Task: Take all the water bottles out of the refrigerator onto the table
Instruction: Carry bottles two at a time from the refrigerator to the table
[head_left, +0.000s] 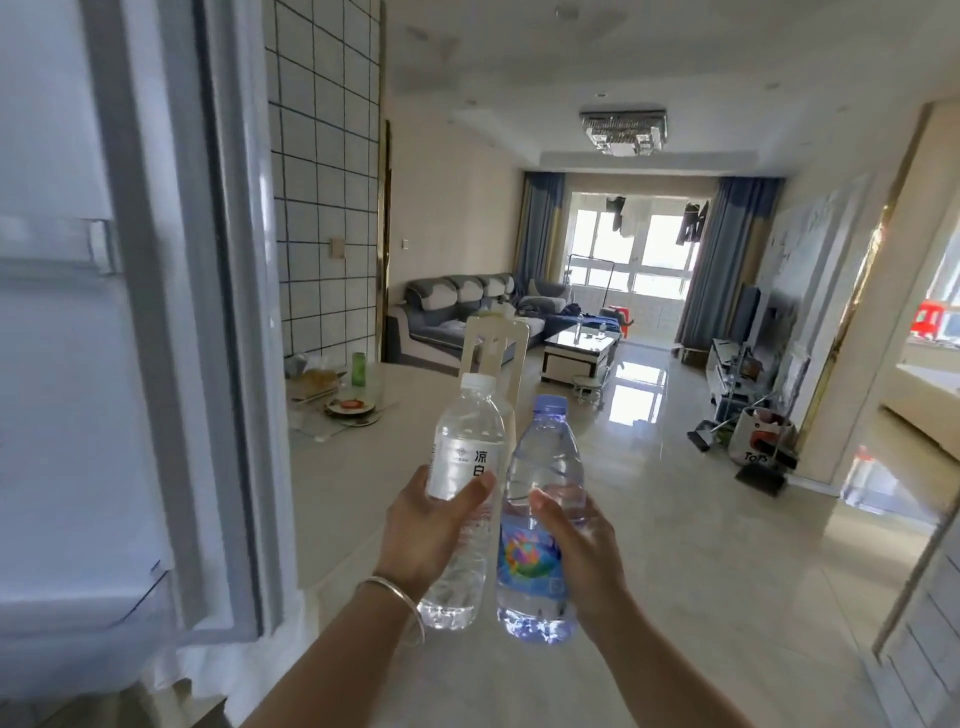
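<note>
A: Beside the open refrigerator door (171, 312), head view: two bottles in transit. Left hand (431, 525) has its grip wrapped on the clear bottle with the white cap (467, 467), thumb across the label. Right hand (576, 540) has its grip wrapped on the blue-tinted bottle (540, 519), purple cap up. Both upright, bodies touching or near it; cannot tell which.

B: Where against the desk?

A: Held in the air above the pale desk (363, 493), not set down. Plates and a green cup (358, 369) sit at its far left; a chair back (496, 348) stands beyond.

B: So which step?

A: Carry step, I judge: out of the fridge, not yet placed. Next move calls for lowering both onto bare desktop, bases flat, then loosening each grip.

B: More bottles inside?

A: Fridge interior isn't visible from here. Door shelf (57, 244) is blurred; cannot tell.
</note>
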